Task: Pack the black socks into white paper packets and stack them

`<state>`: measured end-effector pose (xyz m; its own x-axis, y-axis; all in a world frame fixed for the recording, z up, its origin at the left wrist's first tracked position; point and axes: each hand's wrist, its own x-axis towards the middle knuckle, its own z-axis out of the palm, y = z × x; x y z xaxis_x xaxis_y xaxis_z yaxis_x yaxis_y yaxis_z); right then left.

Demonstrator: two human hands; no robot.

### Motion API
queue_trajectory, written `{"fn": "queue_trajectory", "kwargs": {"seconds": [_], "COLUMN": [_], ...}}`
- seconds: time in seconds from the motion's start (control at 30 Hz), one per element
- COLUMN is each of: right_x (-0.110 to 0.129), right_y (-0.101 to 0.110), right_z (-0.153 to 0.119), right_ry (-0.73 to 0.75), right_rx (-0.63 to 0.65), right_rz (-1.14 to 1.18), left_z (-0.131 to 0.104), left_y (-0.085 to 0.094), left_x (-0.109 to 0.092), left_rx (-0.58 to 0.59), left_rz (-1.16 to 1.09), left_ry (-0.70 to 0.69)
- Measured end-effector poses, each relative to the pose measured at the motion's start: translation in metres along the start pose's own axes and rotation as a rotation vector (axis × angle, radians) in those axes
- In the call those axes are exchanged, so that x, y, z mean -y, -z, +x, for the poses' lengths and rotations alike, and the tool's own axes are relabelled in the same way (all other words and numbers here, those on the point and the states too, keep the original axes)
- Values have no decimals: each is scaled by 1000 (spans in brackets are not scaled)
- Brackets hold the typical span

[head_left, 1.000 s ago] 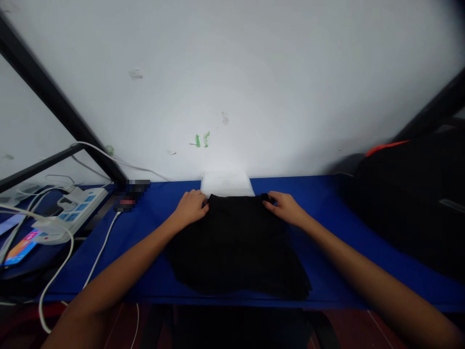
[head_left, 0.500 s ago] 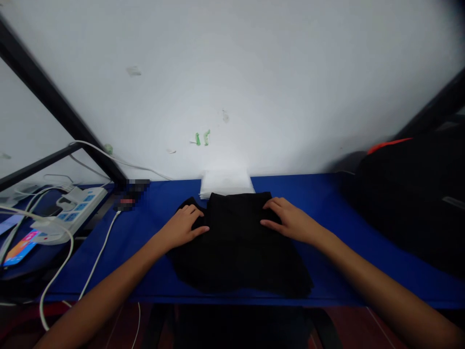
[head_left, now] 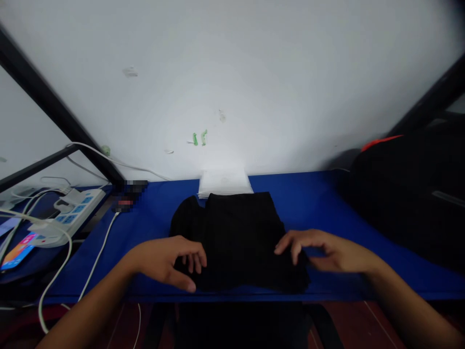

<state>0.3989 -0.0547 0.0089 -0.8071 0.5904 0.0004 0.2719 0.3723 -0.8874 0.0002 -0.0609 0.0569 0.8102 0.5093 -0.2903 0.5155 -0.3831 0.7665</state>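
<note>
Nearest, below the black cloth, a dark chair (head_left: 324,324) shows against a reddish floor (head_left: 350,325). The black cloth (head_left: 241,237) itself lies on the blue surface (head_left: 308,198), close to its near edge, its far edge fairly straight and a rounded bulge sticking out at its far left corner. At the cloth's near left side is the left hand (head_left: 165,261), its grip open, thumb apart from the curled fingers; the right hand (head_left: 332,252) is at the cloth's right side, its grip open too, fingertips over the margin. Whether either hand presses on the fabric, I cannot tell.

The step in hand looks like folding or straightening the cloth. As I judge it, the next move calls for taking hold of the near corners evenly on both sides, with the bulge needing to be tucked in line.

Left of the cloth, well apart, are a white power strip (head_left: 82,206) and a lit phone (head_left: 18,252); well to its right sits a bulky black bag (head_left: 410,203). Just beyond its far edge is a flat white stack (head_left: 223,184), near the wall (head_left: 254,72).
</note>
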Motion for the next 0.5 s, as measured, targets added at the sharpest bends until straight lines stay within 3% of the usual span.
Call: {"fn": "queue_trajectory", "kwargs": {"seconds": [0.07,0.2,0.27,0.37,0.5], "right_x": [3,14,22,29,15], "right_y": [-8,-19,-22,-30,-50], "right_z": [-6,3,19,50,77], "right_ry": [-11,-64,-58,-63,-215], "right_rx": [37,-174,-245,-231,-64], "right_rz": [-55,-222,-340,-486,-645], "left_z": [1,14,25,43,55], "left_y": [-2,-9,-15,-25,-34], "left_x": [5,17,19,18,26], "left_rx": [7,-354,-460,-426,-360], "left_rz": [-46,173,330,536,715], "left_ry": [53,35,4,-24,73]}}
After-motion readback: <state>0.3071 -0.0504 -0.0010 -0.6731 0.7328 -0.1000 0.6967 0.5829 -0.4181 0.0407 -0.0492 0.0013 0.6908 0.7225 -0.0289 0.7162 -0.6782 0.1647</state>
